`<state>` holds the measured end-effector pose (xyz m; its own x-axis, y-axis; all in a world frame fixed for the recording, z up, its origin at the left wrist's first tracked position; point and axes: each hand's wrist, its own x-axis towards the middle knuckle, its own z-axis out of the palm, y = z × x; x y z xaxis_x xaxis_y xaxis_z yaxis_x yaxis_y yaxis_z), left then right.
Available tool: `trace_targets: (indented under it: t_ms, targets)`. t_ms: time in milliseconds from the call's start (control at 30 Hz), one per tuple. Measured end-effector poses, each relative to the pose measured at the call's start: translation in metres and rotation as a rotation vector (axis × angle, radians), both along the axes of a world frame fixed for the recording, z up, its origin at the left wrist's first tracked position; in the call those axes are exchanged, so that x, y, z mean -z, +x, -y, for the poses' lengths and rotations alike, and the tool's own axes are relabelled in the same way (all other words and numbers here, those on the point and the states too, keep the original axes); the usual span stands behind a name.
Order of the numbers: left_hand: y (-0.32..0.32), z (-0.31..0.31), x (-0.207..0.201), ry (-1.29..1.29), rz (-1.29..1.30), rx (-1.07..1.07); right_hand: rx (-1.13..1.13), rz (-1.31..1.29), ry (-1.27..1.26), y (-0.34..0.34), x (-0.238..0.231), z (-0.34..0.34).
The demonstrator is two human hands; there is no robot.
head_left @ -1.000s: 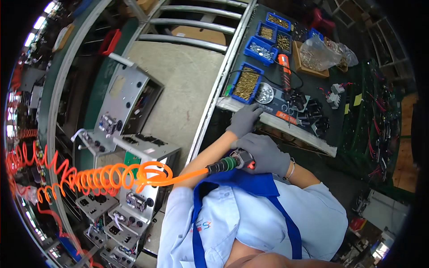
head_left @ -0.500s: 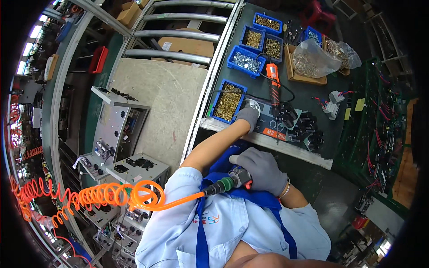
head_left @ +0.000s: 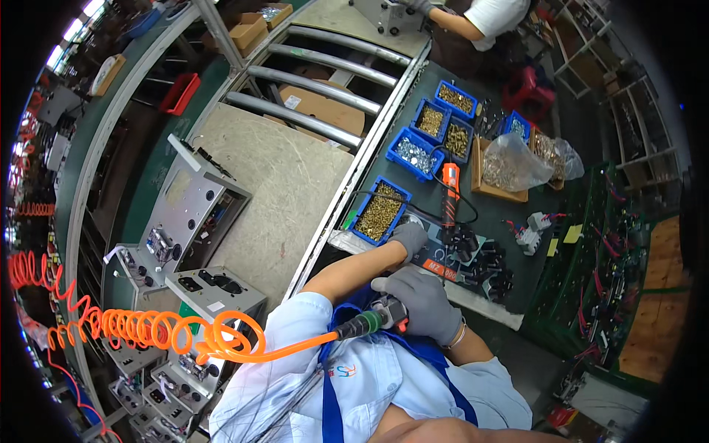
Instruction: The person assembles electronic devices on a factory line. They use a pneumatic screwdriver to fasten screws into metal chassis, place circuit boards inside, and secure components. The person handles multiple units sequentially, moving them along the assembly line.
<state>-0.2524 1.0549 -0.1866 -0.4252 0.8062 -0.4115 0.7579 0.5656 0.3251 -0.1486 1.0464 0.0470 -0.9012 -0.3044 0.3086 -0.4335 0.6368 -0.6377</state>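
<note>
My right hand (head_left: 427, 301), in a grey glove, is closed round a small air-powered tool (head_left: 382, 313) held in front of my chest. A green coupling joins this tool to an orange coiled hose (head_left: 258, 353). My left hand (head_left: 408, 238), gloved too, reaches to a shiny round metal dish (head_left: 410, 219) at the bench's near edge. Its fingertips are hidden at the dish, so what they hold does not show. Just left of that hand sits a blue tray of brass-coloured screws (head_left: 379, 210). An orange-and-black electric screwdriver (head_left: 450, 193) lies beyond it.
More blue bins (head_left: 413, 153) of hardware and a carton with a plastic bag (head_left: 509, 166) stand farther back. Black parts (head_left: 493, 269) lie on the right. Metal housings (head_left: 193, 210) stand left, beside a roller conveyor (head_left: 325, 92). Another person (head_left: 473, 29) works at the top.
The view has turned and shifted, bringing another person in at the top. My left hand remains at the metal dish. My right hand keeps hold of the air tool.
</note>
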Motion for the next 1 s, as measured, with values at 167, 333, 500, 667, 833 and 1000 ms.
trace_targets:
  t_ms: [167, 333, 500, 667, 833, 1000]
  targets:
    - [-0.004, 0.012, -0.003, 0.114, 0.098, 0.009, -0.118, 0.005, 0.02, -0.017, -0.014, 0.019]
    - [-0.005, 0.033, -0.033, 0.288, 0.07, -0.115, -0.233, -0.01, 0.008, -0.04, -0.036, 0.043]
    - [-0.012, 0.076, -0.048, 0.671, 0.494, -0.307, -0.245, -0.006, -0.045, -0.055, -0.061, 0.054]
    - [-0.023, 0.133, -0.075, 1.013, 1.256, -0.475, -0.258, 0.234, -0.276, -0.082, -0.061, 0.065]
    - [-0.032, 0.208, -0.091, 1.304, 1.487, -0.683, -0.355, 0.801, -0.603, -0.124, -0.099, 0.099]
    - [-0.03, 0.297, -0.112, 1.597, 1.356, -1.089, -0.485, 0.712, -0.641, -0.182, -0.102, 0.147]
